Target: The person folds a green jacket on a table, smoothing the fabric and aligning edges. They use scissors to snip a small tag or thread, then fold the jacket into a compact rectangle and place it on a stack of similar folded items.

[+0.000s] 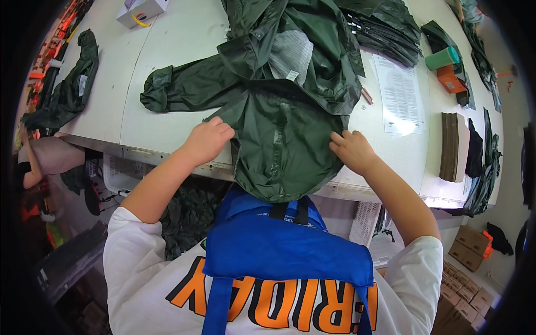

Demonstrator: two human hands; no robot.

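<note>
White worktop (167, 84) fills the far part of the scene, and a dark green rain jacket (279, 128) is spread across it, its hem hanging over the near edge. One sleeve (178, 86) is laid out to the left; a grey mesh lining (290, 53) and a small white label are exposed near the collar. The left hand (206, 139) is pressed on the jacket's left edge with its grip closed to a loose fist, a fold of fabric seemingly pinched beneath it. The right hand (352, 151) is set on the right edge, fingers curled onto the cloth; whether fabric is actually gripped there cannot be told.

The jacket is judged light, thin, limp and rather slick, so it is likely to slide and crease; it is best held at seams, hem or side edges, with both hands well apart.

More green garments (385, 28) are stacked at the far right, beside printed paper sheets (399, 92). A green roll (444, 57) and an orange box (451, 79) are seen further right, a white box (139, 11) at the far left, and another green garment (70, 89) on the left.
</note>
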